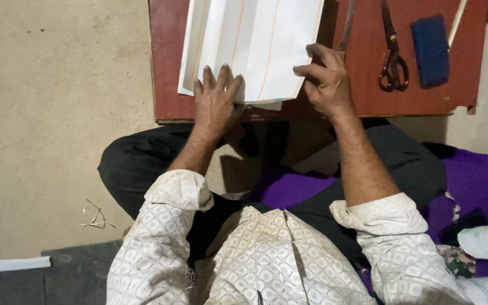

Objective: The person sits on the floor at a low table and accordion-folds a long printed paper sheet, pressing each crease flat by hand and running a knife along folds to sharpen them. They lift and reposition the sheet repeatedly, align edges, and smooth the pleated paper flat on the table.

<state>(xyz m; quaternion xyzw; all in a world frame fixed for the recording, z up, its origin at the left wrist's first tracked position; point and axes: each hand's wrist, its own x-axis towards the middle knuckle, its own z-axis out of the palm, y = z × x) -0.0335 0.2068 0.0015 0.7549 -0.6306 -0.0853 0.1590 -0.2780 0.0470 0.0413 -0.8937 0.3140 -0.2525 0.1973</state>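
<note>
Two bare hands at work on a stack of large white paper sheets with faint orange lines (255, 39), lying on the near left part of a red-brown wooden surface (168, 85), near edge hanging just over the rim. Left hand (216, 101) pressed flat on the near edge of the sheets, fingers (221, 76) spread wide and holding nothing. Right hand (326, 85) set at the right near corner, fingers curled narrow onto the paper's edge; cannot tell whether pinching the sheet or only resting on it.

Judged as smoothing or squaring the stack, one side pinned down while the other is adjusted. Calls next for steady pressure on the left and a careful match of edges on the right, so nothing slips off the rim.

Around, from the left: bare beige floor (57, 113), a few thin pale scraps (97, 217) on it, a white roll (9, 264) at the near left. Right of the sheets, a dark narrow strip (347, 25) just beside the right hand, then dark metal scissors (392, 62), a blue rectangular pad (430, 49), a thin pale stick (457, 22). Purple cloth (475, 181) near right. Strip close enough to hinder sliding the sheets rightward; otherwise little in the way.
</note>
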